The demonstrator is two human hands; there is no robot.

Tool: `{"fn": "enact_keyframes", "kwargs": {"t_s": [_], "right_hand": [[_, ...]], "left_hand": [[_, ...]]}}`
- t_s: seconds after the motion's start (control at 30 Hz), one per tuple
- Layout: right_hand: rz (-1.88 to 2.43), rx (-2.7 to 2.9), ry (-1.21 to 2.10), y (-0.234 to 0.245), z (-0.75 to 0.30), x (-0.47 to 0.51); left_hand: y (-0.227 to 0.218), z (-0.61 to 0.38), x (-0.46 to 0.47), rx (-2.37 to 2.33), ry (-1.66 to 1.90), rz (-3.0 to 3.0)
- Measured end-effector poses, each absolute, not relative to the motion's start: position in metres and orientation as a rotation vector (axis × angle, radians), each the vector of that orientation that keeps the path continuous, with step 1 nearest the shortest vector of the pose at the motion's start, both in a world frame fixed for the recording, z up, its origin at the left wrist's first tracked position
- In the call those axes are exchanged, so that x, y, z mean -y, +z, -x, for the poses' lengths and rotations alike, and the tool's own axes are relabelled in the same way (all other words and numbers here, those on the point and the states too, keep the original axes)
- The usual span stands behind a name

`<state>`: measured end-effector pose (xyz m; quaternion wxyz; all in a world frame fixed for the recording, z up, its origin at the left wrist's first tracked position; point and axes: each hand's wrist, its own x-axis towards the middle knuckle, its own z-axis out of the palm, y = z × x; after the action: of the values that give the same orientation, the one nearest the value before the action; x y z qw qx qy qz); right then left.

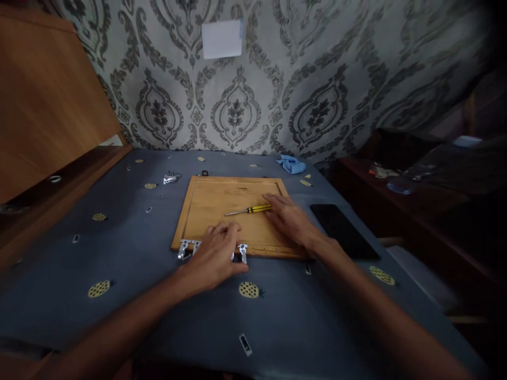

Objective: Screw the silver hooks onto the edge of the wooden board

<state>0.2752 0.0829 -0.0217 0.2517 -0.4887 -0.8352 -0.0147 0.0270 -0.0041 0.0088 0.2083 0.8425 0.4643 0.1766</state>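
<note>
A wooden cabinet door panel lies flat on a blue patterned cloth. A metal hinge is at the panel's near edge. My left hand rests over that edge and the hinge, fingers curled down on it. My right hand lies flat on the panel's right side, fingers stretched out and touching the handle end of a yellow-and-black screwdriver that lies on the wood.
A second metal hinge lies on the cloth behind the panel. A blue rag sits at the back right, a black phone beside the panel's right. A wooden board leans at left. A dark wood table stands at right.
</note>
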Motion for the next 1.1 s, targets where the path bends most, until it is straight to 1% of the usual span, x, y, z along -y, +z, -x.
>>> {"fn": "enact_keyframes", "kwargs": {"t_s": [0.17, 0.27, 0.47, 0.57, 0.63, 0.73, 0.9, 1.1], "right_hand": [[1.323, 2.287, 0.057, -0.027, -0.267, -0.086], [1.295, 2.219, 0.132, -0.018, -0.272, -0.076], [1.184, 1.807, 0.197, 0.024, -0.276, -0.042], [1.009, 1.436, 0.283, 0.041, -0.261, -0.019], [0.952, 1.41, 0.383, 0.045, -0.25, -0.007], [1.01, 1.488, 0.48, 0.043, -0.236, 0.005], [1.092, 1.581, 0.468, 0.033, -0.233, 0.012], [1.129, 1.6, 0.446, 0.032, -0.233, 0.014]], "left_hand": [[0.01, -0.027, 0.005, -1.255, 0.485, -2.344], [0.011, -0.026, 0.005, -1.279, 0.459, -2.327], [0.01, -0.026, 0.004, -1.285, 0.445, -2.311], [0.011, -0.027, 0.004, -1.303, 0.431, -2.302], [0.01, -0.028, 0.005, -1.334, 0.412, -2.295], [0.007, -0.029, 0.005, -1.362, 0.404, -2.303], [0.002, -0.027, 0.006, -1.35, 0.407, -2.35], [0.006, -0.029, 0.007, -1.369, 0.383, -2.363]]}}
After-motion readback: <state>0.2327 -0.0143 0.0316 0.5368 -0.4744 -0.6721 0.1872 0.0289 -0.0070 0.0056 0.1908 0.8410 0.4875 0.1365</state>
